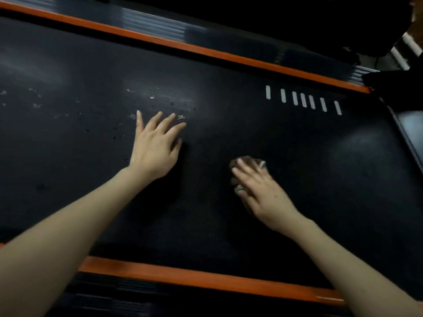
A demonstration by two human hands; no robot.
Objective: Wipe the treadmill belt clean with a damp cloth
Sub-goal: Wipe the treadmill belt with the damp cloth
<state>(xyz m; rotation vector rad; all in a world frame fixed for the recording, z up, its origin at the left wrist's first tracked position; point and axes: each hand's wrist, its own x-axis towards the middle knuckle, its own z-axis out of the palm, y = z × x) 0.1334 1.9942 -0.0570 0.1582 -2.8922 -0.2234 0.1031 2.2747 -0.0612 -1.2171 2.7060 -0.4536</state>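
Belt [251, 133] runs left-right; left hand [155, 145] splayed flat, right hand [261, 193] flat-fingered pressing cloth [249, 160].

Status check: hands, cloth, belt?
Left hand flat on belt. Right hand presses cloth down. Pale specks beyond left hand. Nothing in the way.

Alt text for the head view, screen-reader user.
On a black treadmill belt, the right hand presses a dark cloth down while the left hand rests spread-fingered near pale specks. Orange rails border the belt; white dashes mark its far right.
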